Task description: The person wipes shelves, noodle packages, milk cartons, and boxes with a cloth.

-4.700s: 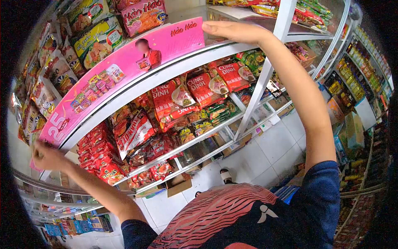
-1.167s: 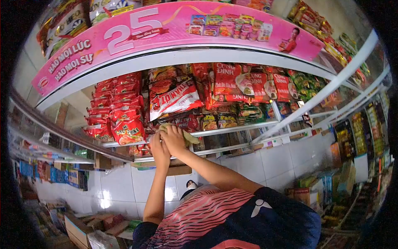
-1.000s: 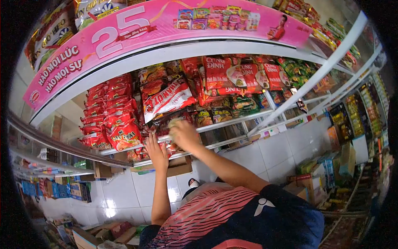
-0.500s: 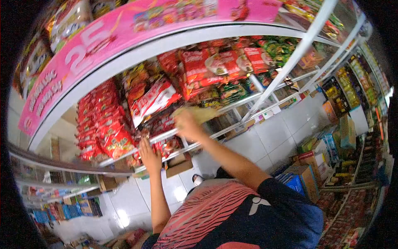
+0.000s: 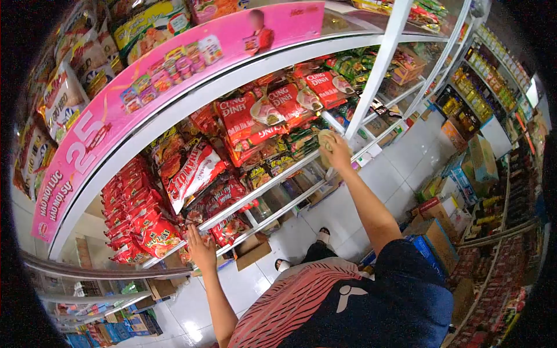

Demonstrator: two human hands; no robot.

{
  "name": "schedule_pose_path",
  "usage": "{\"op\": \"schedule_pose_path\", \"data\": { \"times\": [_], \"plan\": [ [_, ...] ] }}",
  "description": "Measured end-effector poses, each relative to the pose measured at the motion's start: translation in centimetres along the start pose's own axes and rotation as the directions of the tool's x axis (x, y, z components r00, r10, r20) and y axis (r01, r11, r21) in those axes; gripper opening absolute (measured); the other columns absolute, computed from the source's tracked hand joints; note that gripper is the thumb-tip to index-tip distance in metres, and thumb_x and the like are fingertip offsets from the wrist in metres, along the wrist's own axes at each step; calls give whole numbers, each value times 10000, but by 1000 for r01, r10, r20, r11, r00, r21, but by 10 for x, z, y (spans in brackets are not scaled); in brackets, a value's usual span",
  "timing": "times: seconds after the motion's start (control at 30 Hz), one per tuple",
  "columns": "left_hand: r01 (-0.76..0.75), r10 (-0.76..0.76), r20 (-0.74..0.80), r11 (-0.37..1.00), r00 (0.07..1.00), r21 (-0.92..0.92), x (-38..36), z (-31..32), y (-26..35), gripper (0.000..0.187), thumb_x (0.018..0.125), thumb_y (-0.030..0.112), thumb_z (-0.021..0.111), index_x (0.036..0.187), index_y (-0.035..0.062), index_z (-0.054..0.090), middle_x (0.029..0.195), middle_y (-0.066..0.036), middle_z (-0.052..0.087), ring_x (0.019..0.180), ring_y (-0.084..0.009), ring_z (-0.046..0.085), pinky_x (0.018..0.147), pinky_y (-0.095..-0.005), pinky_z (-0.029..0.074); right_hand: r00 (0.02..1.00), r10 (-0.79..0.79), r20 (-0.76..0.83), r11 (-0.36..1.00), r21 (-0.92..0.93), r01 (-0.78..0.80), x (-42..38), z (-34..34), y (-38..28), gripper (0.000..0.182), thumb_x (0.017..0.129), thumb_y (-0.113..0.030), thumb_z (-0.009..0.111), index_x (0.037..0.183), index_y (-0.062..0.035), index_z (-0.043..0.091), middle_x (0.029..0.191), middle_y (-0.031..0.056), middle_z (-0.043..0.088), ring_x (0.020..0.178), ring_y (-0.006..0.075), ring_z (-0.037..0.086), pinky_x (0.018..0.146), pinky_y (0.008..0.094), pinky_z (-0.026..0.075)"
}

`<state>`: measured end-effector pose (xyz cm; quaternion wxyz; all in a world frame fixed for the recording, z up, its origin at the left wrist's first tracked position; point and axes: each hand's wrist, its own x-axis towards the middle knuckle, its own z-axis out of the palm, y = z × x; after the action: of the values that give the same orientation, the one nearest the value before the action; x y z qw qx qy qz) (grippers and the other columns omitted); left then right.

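My right hand (image 5: 339,153) is closed on a pale tan cloth (image 5: 325,141). It presses the cloth on the white front rail (image 5: 264,191) of the shelf, near an upright post. My left hand (image 5: 201,249) lies with its fingers stretched out against the same rail, further left, holding nothing. Just behind the left hand are red noodle packets (image 5: 159,240) stacked in a row. Larger red and white noodle packs (image 5: 197,171) lie between the two hands. Red Cung Đình packs (image 5: 246,116) sit deeper on the shelf.
A pink printed banner (image 5: 174,75) runs along the upper shelf edge, with more packets above. The white post (image 5: 380,66) rises right of my right hand. Cardboard boxes (image 5: 438,243) stand on the tiled floor (image 5: 394,174) at right, before stocked shelves.
My right hand has slid the cloth rightward along the rail, toward the post. My left hand stays on the rail. The head view has shifted, showing more of the banner.
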<state>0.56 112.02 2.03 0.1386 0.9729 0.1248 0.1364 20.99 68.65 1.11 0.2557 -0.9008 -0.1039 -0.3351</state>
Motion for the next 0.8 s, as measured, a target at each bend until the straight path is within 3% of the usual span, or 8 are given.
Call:
{"op": "schedule_pose_path", "data": {
  "times": [0.23,0.33,0.47,0.53,0.6,0.7,0.73,0.8],
  "plan": [
    [-2,15,57,974,998,-228,30,-17,17,430,746,103,551,1155,15,456,1170,-182,470,1085,-342,417,919,-406,330,961,-137,239,871,491,2,-20,57,-131,285,709,-43,541,991,-39,583,1099,133,535,1092,290,449,941,380,334],
    [-173,167,-44,944,985,-281,38,-7,64,388,773,123,547,1133,1,468,1107,-204,500,1038,-357,447,902,-406,338,872,-355,337,892,401,208,-26,46,-185,388,695,-44,555,1078,-109,554,1038,115,547,1046,266,457,924,378,340],
    [-148,156,-173,987,972,56,31,56,99,485,795,282,530,1210,61,410,1308,-122,349,1222,-287,289,1013,-477,155,892,-245,380,911,406,77,-8,32,-137,315,707,-122,559,1022,-138,568,995,81,544,994,270,464,822,435,352],
    [-114,121,-200,992,972,47,30,62,100,492,794,306,524,1211,70,411,1318,-109,339,1230,-280,276,1017,-471,145,924,-349,158,913,278,297,21,11,-81,205,709,-156,577,910,-135,615,977,85,552,989,278,464,803,442,352],
    [-69,73,-231,997,970,21,30,66,105,499,794,345,510,1209,84,416,1326,-85,335,1238,-270,266,1021,-460,136,995,-25,96,994,109,14,28,3,-29,135,705,-170,587,812,-100,630,958,106,559,941,296,489,801,453,356],
    [-81,71,-211,996,975,-40,31,69,95,482,807,362,480,1219,118,424,1320,-86,344,1241,-262,269,1018,-458,129,994,-100,-49,995,-27,99,38,21,20,190,694,-191,599,846,-79,620,949,108,561,930,317,491,819,448,362],
    [-81,70,-193,995,979,-51,30,63,99,461,815,331,478,1224,125,423,1320,-82,347,1240,-258,272,1019,-449,131,994,-103,-35,995,-17,102,37,20,15,190,694,-191,599,846,-79,620,949,108,561,930,317,491,819,448,362],
    [-77,66,-196,996,978,-50,29,60,103,440,821,295,474,1224,125,423,1323,-76,346,1239,-258,275,1021,-439,135,929,35,367,975,191,-112,30,10,-18,203,698,-206,597,836,-57,611,999,101,538,964,319,472,844,432,370]
  ]
}}
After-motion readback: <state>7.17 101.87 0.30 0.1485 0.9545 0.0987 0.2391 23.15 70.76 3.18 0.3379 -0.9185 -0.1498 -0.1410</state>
